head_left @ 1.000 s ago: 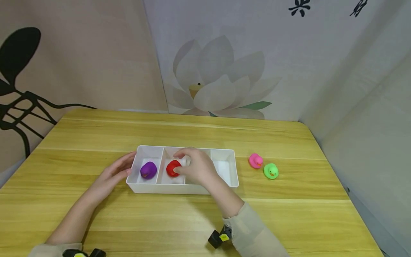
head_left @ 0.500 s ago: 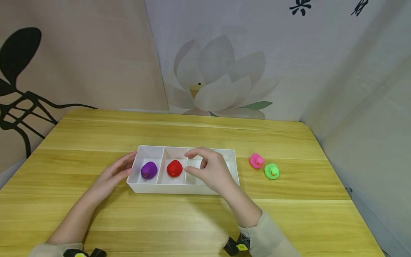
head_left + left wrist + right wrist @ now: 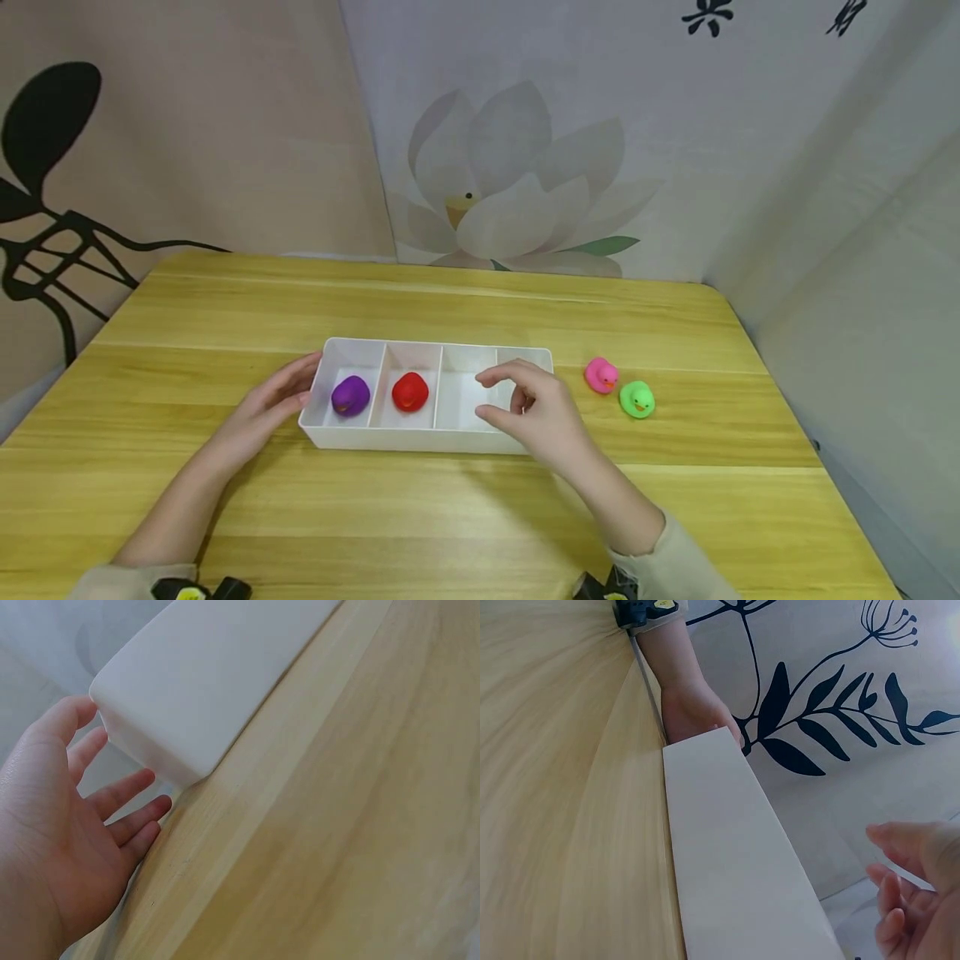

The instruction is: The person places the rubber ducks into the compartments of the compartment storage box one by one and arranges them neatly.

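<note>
A white tray with several compartments lies across the table in the head view. In its leftmost compartment sits a purple rubber duck, and a red rubber duck is in the compartment beside it. My left hand touches the tray's left end with extended fingers; the left wrist view shows fingertips against the end wall. Over the right-hand compartments hovers my right hand, thumb and forefinger apart, nothing between them. A pink rubber duck and a green rubber duck stand right of the tray.
The wooden table reaches back to a printed fabric curtain. Another curtain hangs along the right side. Dark wrist cameras are worn at both cuffs.
My right hand has let go of the red duck and drawn away to the right, over the right-hand compartments. My left hand stays at the tray's left end.
</note>
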A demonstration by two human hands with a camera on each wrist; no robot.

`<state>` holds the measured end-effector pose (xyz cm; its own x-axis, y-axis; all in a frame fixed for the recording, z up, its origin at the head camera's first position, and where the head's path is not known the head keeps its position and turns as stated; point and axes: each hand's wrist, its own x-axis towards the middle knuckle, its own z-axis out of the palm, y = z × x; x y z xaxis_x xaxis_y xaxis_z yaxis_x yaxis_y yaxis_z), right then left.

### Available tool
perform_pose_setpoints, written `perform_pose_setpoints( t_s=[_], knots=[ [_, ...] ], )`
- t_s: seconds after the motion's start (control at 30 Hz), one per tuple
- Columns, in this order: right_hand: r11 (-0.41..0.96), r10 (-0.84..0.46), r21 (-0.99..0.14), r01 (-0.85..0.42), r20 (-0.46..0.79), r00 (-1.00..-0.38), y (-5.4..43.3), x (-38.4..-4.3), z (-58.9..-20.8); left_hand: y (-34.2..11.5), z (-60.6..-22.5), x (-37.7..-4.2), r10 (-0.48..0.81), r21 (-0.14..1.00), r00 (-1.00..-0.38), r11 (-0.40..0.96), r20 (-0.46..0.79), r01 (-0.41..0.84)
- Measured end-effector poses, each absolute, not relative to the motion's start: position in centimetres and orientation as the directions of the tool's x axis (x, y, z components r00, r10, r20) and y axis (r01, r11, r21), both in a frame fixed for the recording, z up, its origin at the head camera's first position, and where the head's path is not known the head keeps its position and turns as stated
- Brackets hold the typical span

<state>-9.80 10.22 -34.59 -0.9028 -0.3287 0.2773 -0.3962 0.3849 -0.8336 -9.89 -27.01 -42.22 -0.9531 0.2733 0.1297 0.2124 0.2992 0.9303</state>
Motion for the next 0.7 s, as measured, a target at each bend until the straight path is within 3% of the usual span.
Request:
perform_pose_setpoints(
  t_s=[0.7],
  knots=[
    [0.452,-0.195,-0.8,-0.394,0.342,-0.919,17.8,-8.7,-35.7,-27.0,-42.3,-9.8,0.262,0.923,-0.957,0.322,0.126,0.21]
  ],
)
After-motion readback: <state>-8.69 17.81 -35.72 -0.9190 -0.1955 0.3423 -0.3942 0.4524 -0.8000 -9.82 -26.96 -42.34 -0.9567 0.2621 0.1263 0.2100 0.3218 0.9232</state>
